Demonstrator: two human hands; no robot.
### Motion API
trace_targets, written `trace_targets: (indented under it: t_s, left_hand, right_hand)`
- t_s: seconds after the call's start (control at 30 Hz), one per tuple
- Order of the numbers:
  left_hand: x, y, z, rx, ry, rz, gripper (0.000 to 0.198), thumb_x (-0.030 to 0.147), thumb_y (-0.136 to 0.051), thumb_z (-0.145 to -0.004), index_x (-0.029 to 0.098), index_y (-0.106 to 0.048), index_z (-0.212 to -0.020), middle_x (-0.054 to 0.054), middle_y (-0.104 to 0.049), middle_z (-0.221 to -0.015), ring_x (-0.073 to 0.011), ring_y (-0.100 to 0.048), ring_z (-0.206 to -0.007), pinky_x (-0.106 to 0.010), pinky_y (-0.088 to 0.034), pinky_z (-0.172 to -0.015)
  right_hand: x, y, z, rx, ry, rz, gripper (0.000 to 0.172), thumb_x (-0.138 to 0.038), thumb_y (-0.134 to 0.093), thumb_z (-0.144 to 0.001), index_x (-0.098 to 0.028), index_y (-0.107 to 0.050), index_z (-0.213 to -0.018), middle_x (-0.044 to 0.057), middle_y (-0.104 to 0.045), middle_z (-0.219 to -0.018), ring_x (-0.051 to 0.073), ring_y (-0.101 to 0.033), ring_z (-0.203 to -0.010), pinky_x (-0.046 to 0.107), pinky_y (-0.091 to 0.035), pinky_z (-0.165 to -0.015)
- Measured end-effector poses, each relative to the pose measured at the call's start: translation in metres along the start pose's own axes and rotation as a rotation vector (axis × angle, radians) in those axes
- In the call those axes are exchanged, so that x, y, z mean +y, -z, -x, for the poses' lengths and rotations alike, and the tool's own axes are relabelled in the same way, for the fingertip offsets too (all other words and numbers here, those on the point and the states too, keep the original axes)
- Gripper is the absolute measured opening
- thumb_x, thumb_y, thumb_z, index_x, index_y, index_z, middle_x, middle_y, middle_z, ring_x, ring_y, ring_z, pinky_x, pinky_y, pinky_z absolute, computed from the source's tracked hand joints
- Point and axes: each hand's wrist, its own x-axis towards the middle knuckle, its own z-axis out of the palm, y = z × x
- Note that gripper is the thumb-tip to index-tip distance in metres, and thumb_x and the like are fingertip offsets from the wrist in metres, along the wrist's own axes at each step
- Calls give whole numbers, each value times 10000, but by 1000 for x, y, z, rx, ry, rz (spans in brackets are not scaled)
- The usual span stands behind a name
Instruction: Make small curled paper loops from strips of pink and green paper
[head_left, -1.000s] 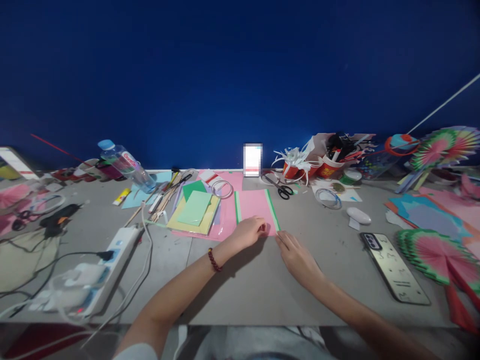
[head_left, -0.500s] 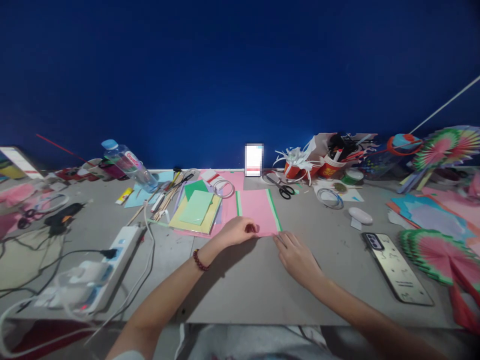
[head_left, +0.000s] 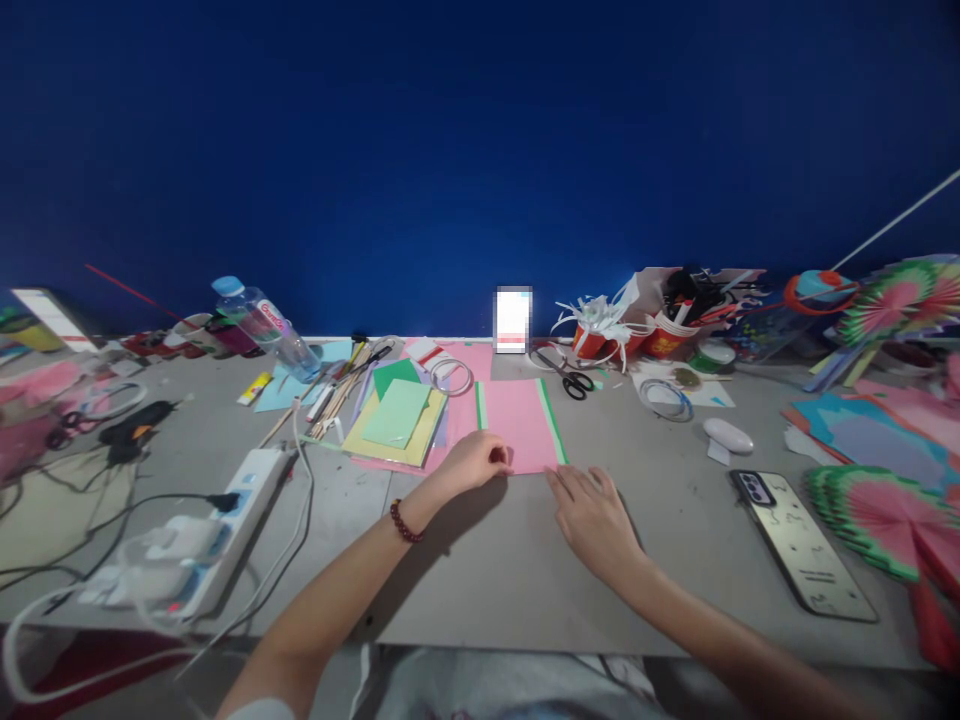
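A pink sheet of paper (head_left: 517,425) with green and white strips along its left and right sides lies flat in front of me. My left hand (head_left: 476,465) is curled at its near left corner, thumb and fingers pinched on the near edge. My right hand (head_left: 598,515) rests palm down by the near right corner. Its fingers are stretched out and slightly spread, with the index fingertip touching the paper's corner. Beside the left hand, a stack of green and yellow paper (head_left: 396,415) lies partly over more pink paper.
Black scissors (head_left: 576,382) lie beyond the sheet, near a lit phone (head_left: 512,320) against the blue wall. A power strip (head_left: 236,530) and cables occupy the left. On the right are a phone (head_left: 806,545), paper fans (head_left: 889,520) and red cups (head_left: 667,335) with tools.
The right hand's fingers have spread a little and lifted slightly at the corner. My left hand stays at the near edge. The whole view has shifted a little.
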Motion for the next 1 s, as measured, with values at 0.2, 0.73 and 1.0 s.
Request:
trace_targets:
  t_s: [0.2, 0.73, 1.0]
  left_hand:
    - [-3, -2, 2, 18, -18, -21, 156, 256, -693, -752, 168, -627, -641, -16, -645, -742, -160, -586, -733, -243, -398, -651]
    - [-5, -7, 1, 28, -33, -111, 106, 147, -615, -771, 175, -570, -679, -1, -582, -738, -142, -528, -696, -240, -347, -605]
    - [-1, -8, 8, 59, -52, -158, 89, 196, -621, -805, 172, -586, -727, -24, -603, -783, -161, -546, -725, -253, -344, -608]
  right_hand:
    - [-6, 3, 1, -47, -18, 44, 424, -97, -536, -842, -155, -580, -1260, 155, -651, -1180, 270, -593, -1046, 465, -372, -914]
    - [-6, 4, -8, -79, 68, 43, 340, -124, -548, -859, -113, -611, -1192, 126, -640, -1180, 233, -530, -1098, 375, -357, -882]
    - [-13, 7, -10, -97, 79, 44, 445, -189, -591, -836, -152, -562, -1278, 109, -640, -1127, 246, -545, -1046, 390, -353, -915]
